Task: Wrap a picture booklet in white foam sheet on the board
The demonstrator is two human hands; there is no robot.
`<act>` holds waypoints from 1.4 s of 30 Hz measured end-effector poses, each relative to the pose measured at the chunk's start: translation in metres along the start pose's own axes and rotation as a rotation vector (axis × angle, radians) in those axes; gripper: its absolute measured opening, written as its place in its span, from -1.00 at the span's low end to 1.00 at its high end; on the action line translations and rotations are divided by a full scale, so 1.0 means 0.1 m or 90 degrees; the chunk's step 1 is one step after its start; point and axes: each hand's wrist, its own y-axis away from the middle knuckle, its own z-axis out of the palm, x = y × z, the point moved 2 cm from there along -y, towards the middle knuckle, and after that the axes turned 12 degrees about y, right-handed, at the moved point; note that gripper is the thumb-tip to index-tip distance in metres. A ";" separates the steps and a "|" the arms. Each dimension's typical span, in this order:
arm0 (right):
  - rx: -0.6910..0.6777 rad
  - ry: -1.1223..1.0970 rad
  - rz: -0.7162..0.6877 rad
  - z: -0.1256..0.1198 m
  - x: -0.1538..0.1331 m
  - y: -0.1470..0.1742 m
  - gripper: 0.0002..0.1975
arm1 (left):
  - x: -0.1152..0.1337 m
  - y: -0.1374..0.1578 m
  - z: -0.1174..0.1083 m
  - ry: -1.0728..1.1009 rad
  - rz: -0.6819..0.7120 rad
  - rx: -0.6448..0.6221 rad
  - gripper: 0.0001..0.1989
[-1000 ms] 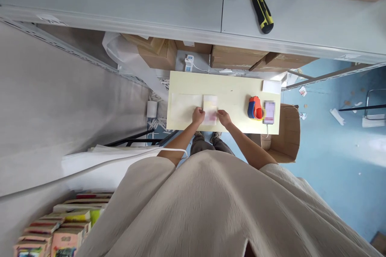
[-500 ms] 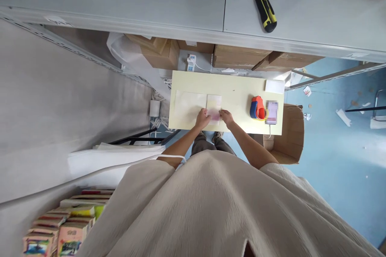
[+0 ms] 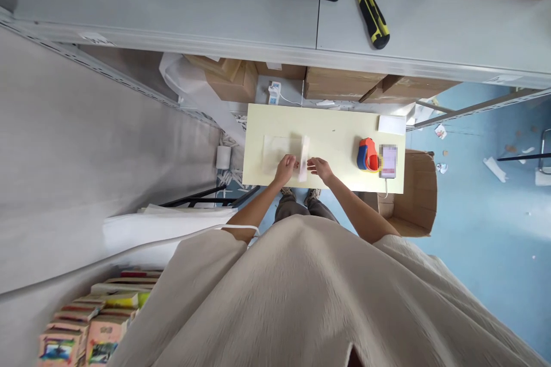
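A thin, pale pink-and-white book [image 3: 303, 159] stands tilted on its edge over the cream table [image 3: 344, 126], between my two hands. My left hand [image 3: 287, 170] is closed at its left side, fingertips curled against it. On the right side my right hand [image 3: 321, 168] has its fingers stretched out and apart, the tips close to the book; whether they touch it I cannot tell. A clear, see-through sheet [image 3: 276, 152] extends leftward from the book across the tabletop, partly behind my left hand.
A red-and-blue tape dispenser [image 3: 367, 153] and a phone [image 3: 388, 160] with a cable lie on the table's right. A white pad [image 3: 391, 124] is at its back corner. Above, a grey shelf [image 3: 193, 6] holds a utility knife [image 3: 373, 16]. An open carton [image 3: 415, 192] stands at right.
The book lay flat before; now it is raised onto its edge. The clear sheet has shifted right with it. My right hand's fingers have spread from a pinch at the book's edge.
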 end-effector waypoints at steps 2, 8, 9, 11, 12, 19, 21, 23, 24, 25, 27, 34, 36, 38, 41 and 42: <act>0.020 0.044 0.020 0.06 0.06 -0.03 -0.72 | -0.01 -0.02 -0.09 -0.028 0.004 0.037 -0.73; 0.072 0.120 0.037 0.06 0.21 -0.10 -0.83 | -0.07 -0.14 -0.15 -0.198 -0.007 0.046 -0.87; 0.080 0.125 0.037 0.05 0.22 -0.11 -0.83 | -0.07 -0.15 -0.14 -0.224 -0.006 0.042 -0.88; 0.090 0.118 0.042 0.03 0.21 -0.12 -0.82 | -0.09 -0.16 -0.13 -0.247 -0.002 0.045 -0.84; 0.089 0.107 0.047 0.03 0.20 -0.12 -0.81 | -0.10 -0.15 -0.13 -0.242 0.000 0.051 -0.80; 0.085 0.030 0.043 0.10 0.12 -0.10 -0.68 | -0.16 -0.03 -0.18 -0.170 0.048 0.008 -0.60; 0.090 0.019 0.048 0.13 0.10 -0.08 -0.66 | -0.17 -0.02 -0.19 -0.161 0.042 -0.011 -0.60; 0.092 0.011 0.056 0.15 0.06 -0.05 -0.67 | -0.16 -0.02 -0.20 -0.139 0.033 -0.027 -0.62; 0.088 0.007 0.059 0.17 0.03 -0.03 -0.68 | -0.16 -0.01 -0.20 -0.123 0.028 -0.036 -0.63; 0.081 0.003 0.060 0.19 0.00 0.00 -0.68 | -0.14 -0.01 -0.21 -0.105 0.022 -0.045 -0.64; 0.063 -0.004 0.054 0.24 -0.07 0.05 -0.66 | -0.11 0.02 -0.23 -0.073 0.009 -0.062 -0.66; -0.030 -0.022 -0.011 0.54 -0.35 0.16 -0.57 | 0.03 0.08 -0.65 -0.112 0.051 0.144 -0.78; -0.041 -0.006 -0.013 0.61 -0.37 0.16 -0.64 | 0.03 0.06 -0.82 -0.110 0.035 0.229 -0.78; -0.034 0.016 -0.003 0.67 -0.36 0.14 -0.72 | 0.01 0.03 -0.96 -0.100 0.000 0.252 -0.79; -0.003 0.043 0.028 0.70 -0.30 0.10 -0.80 | -0.05 -0.02 -1.06 -0.086 -0.029 0.224 -0.85; 0.004 0.048 0.038 0.71 -0.28 0.09 -0.82 | -0.07 -0.03 -1.07 -0.083 -0.031 0.217 -0.86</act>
